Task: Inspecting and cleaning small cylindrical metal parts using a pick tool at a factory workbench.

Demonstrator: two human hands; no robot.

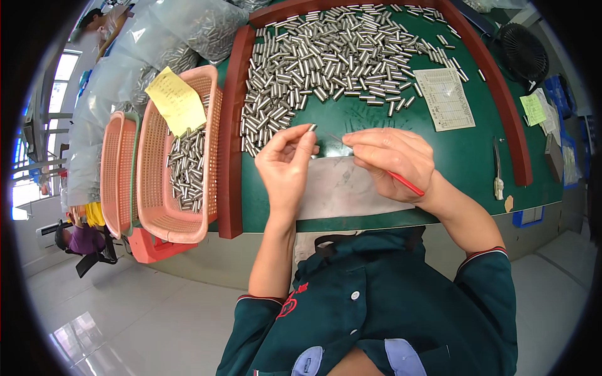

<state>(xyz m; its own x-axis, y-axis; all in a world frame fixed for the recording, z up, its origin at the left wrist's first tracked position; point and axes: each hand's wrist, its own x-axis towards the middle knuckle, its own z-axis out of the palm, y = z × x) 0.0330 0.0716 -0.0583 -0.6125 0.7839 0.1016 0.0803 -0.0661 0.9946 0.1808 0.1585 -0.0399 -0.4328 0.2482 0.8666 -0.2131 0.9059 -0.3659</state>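
My left hand (pixel 285 164) is closed, pinching a small shiny metal cylinder (pixel 312 128) between thumb and fingertips. Facing it across a short gap, my right hand (pixel 396 155) grips a thin tool with a red handle (pixel 406 183). Its slender tip reaches toward the cylinder; whether the two touch I cannot tell. Both hands are above a pale grey cloth (pixel 345 191) on the green tabletop (pixel 389 124). Beyond them spreads a large heap of similar metal cylinders (pixel 332 53).
Red-brown rails (pixel 231 144) edge the tabletop. At left, a pink basket (pixel 164 222) holds cylinders and a yellow note (pixel 177 100); another pink basket (pixel 116 169) stands beside it. To the right are a printed card (pixel 445 100), a slim tool (pixel 498 169) and a black fan (pixel 523 53).
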